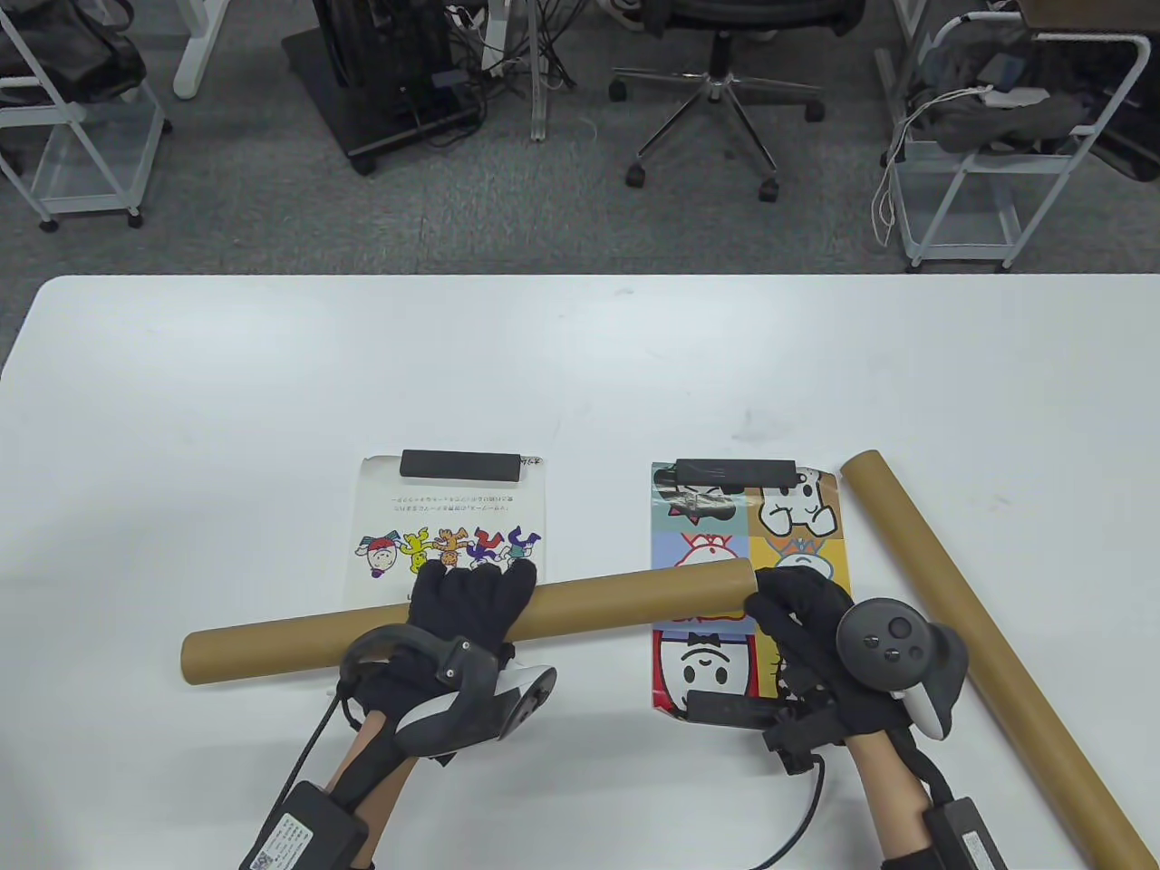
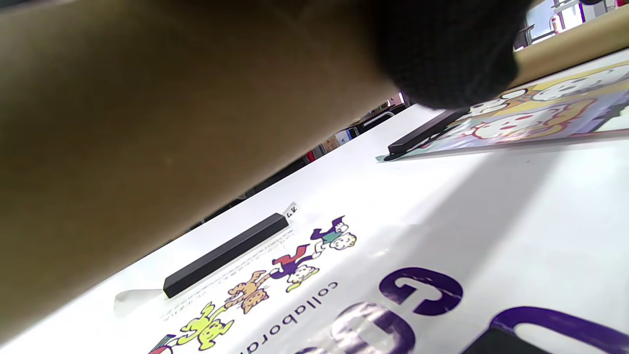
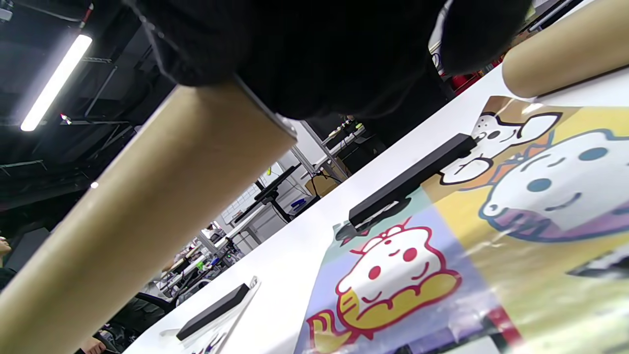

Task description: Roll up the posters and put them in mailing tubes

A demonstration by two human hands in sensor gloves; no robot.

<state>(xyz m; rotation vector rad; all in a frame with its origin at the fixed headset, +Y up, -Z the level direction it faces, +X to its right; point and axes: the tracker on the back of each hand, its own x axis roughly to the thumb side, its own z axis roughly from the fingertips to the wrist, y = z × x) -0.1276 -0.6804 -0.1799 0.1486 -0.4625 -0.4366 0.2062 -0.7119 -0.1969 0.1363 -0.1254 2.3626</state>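
The left hand (image 1: 471, 603) wraps the middle of a cardboard mailing tube (image 1: 272, 639); the right hand (image 1: 797, 616) cups its end. The tube hangs above both posters and seems light and stiff. The cartoon poster (image 1: 702, 553) looks glossy and thin, pinned by black bars (image 1: 736, 471). A second tube (image 1: 979, 634) lies beside it on the worktop (image 1: 227, 381).

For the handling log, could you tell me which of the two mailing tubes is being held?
The mailing tube lying crosswise over both posters: the left hand grips it, the right hand at its end. The diagonal tube lies untouched.
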